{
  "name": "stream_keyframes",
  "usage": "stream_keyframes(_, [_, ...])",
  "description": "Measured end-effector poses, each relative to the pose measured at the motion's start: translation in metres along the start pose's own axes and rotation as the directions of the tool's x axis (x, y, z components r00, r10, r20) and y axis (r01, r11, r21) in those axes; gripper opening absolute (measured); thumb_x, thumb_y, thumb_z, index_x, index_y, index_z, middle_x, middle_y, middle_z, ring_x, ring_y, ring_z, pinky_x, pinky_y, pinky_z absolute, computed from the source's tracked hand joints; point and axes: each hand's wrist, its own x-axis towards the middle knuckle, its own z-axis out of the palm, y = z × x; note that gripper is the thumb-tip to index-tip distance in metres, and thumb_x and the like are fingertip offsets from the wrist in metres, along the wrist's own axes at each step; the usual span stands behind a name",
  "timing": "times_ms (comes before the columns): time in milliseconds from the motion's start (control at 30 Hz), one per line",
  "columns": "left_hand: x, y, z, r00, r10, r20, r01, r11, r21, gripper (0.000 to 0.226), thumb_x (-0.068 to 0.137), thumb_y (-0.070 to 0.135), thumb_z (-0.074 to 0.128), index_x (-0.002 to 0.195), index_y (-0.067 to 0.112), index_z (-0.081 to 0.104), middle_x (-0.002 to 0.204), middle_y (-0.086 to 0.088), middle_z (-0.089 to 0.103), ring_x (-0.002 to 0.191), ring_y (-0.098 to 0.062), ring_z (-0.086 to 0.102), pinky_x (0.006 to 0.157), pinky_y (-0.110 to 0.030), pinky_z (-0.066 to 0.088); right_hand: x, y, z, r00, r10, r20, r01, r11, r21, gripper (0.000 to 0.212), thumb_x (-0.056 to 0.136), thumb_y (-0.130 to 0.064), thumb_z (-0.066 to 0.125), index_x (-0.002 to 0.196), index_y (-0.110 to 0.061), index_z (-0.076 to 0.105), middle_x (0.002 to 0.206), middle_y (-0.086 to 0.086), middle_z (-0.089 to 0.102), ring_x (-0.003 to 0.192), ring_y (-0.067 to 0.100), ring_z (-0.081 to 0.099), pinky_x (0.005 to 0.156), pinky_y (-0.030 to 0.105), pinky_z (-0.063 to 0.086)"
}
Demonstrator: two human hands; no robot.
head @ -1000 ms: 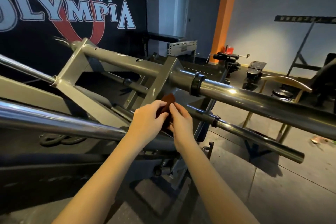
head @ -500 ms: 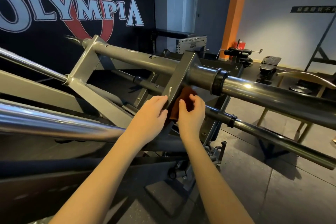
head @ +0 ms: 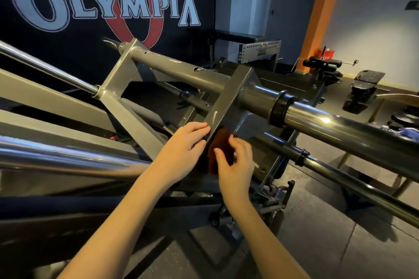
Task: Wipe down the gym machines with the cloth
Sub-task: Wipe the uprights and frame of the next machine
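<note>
Small rust-brown cloth [head: 221, 149] held under the slanted grey steel plate [head: 229, 97] of a gym machine.
The cloth's left part is hidden behind the plate's edge. The right hand [head: 237, 163] curls thumb and fingers round the cloth, while the left hand [head: 181, 148] lays straight fingers on that edge, gripping nothing visible. A thick chrome bar [head: 340, 129] runs off frame to the right, with an open gap above a thinner bar [head: 340, 179]. Below lies dark rubber floor [head: 328, 244]; behind hangs a black Olympia wall banner [head: 102, 7].

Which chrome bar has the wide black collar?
The thick chrome bar on the right, jutting from the grey bracket; the thinner bar below has only a slim ring.
</note>
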Motion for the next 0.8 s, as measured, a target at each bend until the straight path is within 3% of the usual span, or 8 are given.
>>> stream_keyframes(100, [-0.001, 0.002, -0.001, 1.000, -0.017, 0.011, 0.016, 1.000, 0.009, 0.043, 0.101, 0.018, 0.046, 0.144, 0.023, 0.044, 0.145, 0.013, 0.042, 0.131, 0.002, 0.034, 0.103, -0.013, 0.023, -0.009, 0.003, 0.000, 0.998, -0.015, 0.060, 0.016, 1.000, -0.008, 0.035, 0.086, -0.016, 0.071, 0.119, -0.015, 0.061, 0.123, -0.007, 0.052, 0.114, 0.002, 0.050, 0.102, 0.028, 0.045])
stream_keyframes(267, [-0.002, 0.002, -0.002, 0.999, -0.035, 0.021, 0.035, 0.999, -0.025, 0.042, 0.102, 0.017, 0.044, 0.144, 0.022, 0.044, 0.145, 0.012, 0.042, 0.132, 0.001, 0.034, 0.098, -0.004, 0.021, 0.044, -0.004, -0.010, 0.998, -0.029, -0.062, 0.031, 0.999, 0.032, 0.032, 0.087, -0.016, 0.069, 0.118, -0.015, 0.059, 0.121, -0.004, 0.051, 0.109, 0.002, 0.049, 0.097, 0.024, 0.043])
stream_keyframes(333, [-0.002, 0.003, -0.003, 0.999, -0.033, 0.028, 0.034, 0.999, -0.024, 0.043, 0.102, 0.017, 0.044, 0.144, 0.021, 0.043, 0.146, 0.012, 0.041, 0.133, 0.001, 0.033, 0.104, -0.010, 0.022, 0.035, -0.004, -0.007, 0.998, -0.008, -0.069, 0.011, 0.999, 0.052, 0.031, 0.087, -0.016, 0.069, 0.117, -0.015, 0.058, 0.121, -0.004, 0.051, 0.109, 0.002, 0.049, 0.096, 0.022, 0.042])
stream_keyframes(467, [-0.003, 0.005, -0.002, 0.999, -0.028, 0.018, 0.028, 1.000, -0.003, 0.042, 0.102, 0.019, 0.044, 0.144, 0.021, 0.044, 0.146, 0.012, 0.041, 0.133, 0.000, 0.034, 0.108, -0.018, 0.023, -0.018, 0.000, 0.004, 0.999, -0.003, 0.053, 0.000, 0.998, 0.059, 0.030, 0.086, -0.013, 0.070, 0.114, -0.017, 0.059, 0.121, -0.004, 0.051, 0.109, -0.006, 0.048, 0.091, 0.005, 0.039])
stream_keyframes(667, [-0.007, 0.004, 0.004, 0.999, 0.032, -0.002, -0.031, 0.991, 0.127, 0.044, 0.102, 0.021, 0.044, 0.146, 0.021, 0.041, 0.151, 0.009, 0.035, 0.137, -0.002, 0.027, 0.104, -0.009, 0.016, 0.039, -0.006, -0.006, 0.998, -0.016, -0.063, 0.021, 0.997, 0.074, 0.035, 0.089, -0.018, 0.068, 0.122, -0.013, 0.058, 0.122, -0.003, 0.051, 0.111, 0.005, 0.050, 0.098, 0.026, 0.045])
stream_keyframes(800, [-0.007, 0.005, 0.007, 0.999, 0.028, -0.020, -0.025, 0.988, 0.151, 0.045, 0.102, 0.022, 0.045, 0.147, 0.021, 0.040, 0.152, 0.009, 0.033, 0.138, -0.002, 0.027, 0.108, -0.014, 0.018, 0.010, -0.003, 0.005, 0.999, 0.022, -0.027, -0.018, 0.992, 0.128, 0.041, 0.095, -0.019, 0.059, 0.135, -0.015, 0.051, 0.130, -0.013, 0.040, 0.122, 0.004, 0.045, 0.101, 0.024, 0.041])
